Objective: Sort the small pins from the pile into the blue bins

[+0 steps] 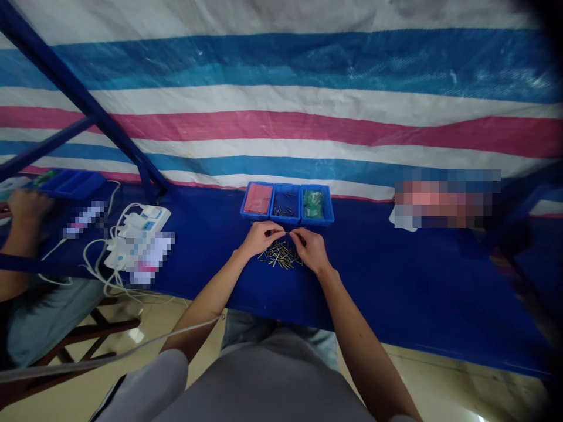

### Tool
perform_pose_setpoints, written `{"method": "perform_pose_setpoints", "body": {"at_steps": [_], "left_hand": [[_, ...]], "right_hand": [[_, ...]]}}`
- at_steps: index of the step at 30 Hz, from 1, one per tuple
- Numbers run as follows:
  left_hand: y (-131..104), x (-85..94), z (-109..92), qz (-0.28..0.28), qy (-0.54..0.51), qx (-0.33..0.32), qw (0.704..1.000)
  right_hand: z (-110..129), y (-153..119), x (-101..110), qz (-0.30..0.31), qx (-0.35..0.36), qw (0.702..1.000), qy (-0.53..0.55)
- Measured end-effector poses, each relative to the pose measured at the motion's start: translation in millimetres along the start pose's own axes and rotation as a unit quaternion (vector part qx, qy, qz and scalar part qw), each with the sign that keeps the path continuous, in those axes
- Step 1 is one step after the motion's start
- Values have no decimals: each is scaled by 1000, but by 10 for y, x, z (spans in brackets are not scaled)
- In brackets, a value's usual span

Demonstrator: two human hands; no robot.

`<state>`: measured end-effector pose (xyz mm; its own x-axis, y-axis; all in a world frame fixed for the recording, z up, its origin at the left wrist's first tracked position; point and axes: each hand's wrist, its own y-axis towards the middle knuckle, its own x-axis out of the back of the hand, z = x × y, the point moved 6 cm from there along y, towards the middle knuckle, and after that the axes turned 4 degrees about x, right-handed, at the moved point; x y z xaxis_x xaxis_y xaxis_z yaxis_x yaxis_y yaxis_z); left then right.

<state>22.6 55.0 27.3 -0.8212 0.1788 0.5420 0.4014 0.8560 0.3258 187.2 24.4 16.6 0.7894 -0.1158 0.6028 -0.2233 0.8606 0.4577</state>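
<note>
My left hand (261,238) and my right hand (311,251) meet above the blue table, fingertips pinched close together. A tiny dark piece shows between them, too small to name. Just below lies a loose pile of thin, brass-coloured metal pins or screws (280,257), partly covered by my right hand. Beyond my hands stand three joined blue bins. The left bin (243,212) holds a pink sheet or packet (258,198). Small dark metal pieces (285,210) lie in the middle bin (287,221). Green packets (313,204) fill part of the right bin (329,218).
A white power strip (159,218) with tangled cables (108,266) lies to the left. Farther left are another person's hand (30,204) and a divided blue tray (81,183). A blue metal frame (112,132) crosses there. A striped sheet (281,126) hangs behind the table (396,293).
</note>
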Motion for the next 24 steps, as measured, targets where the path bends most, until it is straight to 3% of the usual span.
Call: {"method": "perform_pose_setpoints", "body": {"at_steps": [14,24], "left_hand": [[3,-67,36,31,28,-3,999],[-9,-31,11,11,22,-11,1000]], "right_hand": [[3,-19,-12,-21,26,999,2],[74,1,-9,10,20,999,-36]]}}
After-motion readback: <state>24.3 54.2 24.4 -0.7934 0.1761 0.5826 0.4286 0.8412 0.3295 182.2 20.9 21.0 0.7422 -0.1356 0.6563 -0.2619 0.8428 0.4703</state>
